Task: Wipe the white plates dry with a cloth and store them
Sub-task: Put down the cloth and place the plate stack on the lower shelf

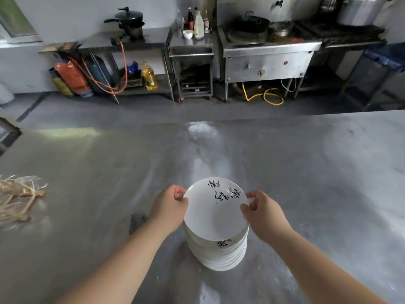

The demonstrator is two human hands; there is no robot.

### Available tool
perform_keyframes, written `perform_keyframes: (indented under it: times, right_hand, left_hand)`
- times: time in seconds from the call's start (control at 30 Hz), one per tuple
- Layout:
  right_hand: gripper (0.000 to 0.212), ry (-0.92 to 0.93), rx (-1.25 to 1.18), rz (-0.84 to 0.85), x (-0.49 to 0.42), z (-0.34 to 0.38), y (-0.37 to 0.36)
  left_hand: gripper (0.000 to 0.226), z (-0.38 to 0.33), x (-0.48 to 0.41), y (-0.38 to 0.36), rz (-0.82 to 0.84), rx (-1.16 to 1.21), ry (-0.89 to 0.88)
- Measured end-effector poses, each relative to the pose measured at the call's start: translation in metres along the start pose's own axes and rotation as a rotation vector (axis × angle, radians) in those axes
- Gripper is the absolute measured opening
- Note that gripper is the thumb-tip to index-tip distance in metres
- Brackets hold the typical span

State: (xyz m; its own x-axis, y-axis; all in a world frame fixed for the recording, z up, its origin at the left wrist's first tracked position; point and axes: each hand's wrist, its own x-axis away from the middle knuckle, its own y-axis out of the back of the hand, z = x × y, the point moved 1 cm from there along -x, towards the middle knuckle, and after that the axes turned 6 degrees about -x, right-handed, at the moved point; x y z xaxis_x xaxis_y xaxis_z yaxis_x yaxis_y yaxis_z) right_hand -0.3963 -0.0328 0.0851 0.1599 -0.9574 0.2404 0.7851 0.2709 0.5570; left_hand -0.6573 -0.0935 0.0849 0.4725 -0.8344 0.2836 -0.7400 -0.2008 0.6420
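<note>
Over the stack of white plates point(219, 255) on the steel table point(306, 172), the left hand point(169, 207) and right hand point(263, 212) are each pinching an opposite edge of the top plate point(215, 216). Fingertip grips on a possibly wet rim are risking a slip, dropping the plate onto the stack and chipping both.

a grey steel worktable point(306, 172) fills the near half, with pale patches of glare on it. beyond it lies a grey floor point(131, 108). along the far white wall point(76, 12) stand a steel bench point(149, 39) carrying a black pot point(129, 17), a small cart point(191, 52) with bottles point(199, 25), and a wok range point(269, 60). a window point(13, 18) shows at far left.
</note>
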Motion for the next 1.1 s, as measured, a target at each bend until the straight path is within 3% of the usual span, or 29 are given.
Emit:
perform_keyframes:
  times: [0.2, 0.6, 0.8, 1.1]
  right_hand:
    - [0.026, 0.045, 0.110, -0.041, 0.010, -0.010, -0.012]
    - [0.030, 0.002, 0.253, -0.166, 0.027, -0.017, -0.019]
    - [0.031, -0.061, 0.093, -0.138, 0.043, -0.031, -0.031]
    - [0.039, -0.264, -0.043, -0.124, 0.051, -0.039, -0.046]
  left_hand:
    - [0.015, 0.019, 0.013, -0.017, -0.129, -0.162, -0.043]
    - [0.020, 0.032, 0.016, -0.026, -0.098, -0.112, -0.169]
    - [0.036, 0.048, 0.026, -0.023, 0.128, 0.016, -0.127]
    - [0.038, 0.062, 0.024, -0.019, 0.258, 0.087, -0.044]
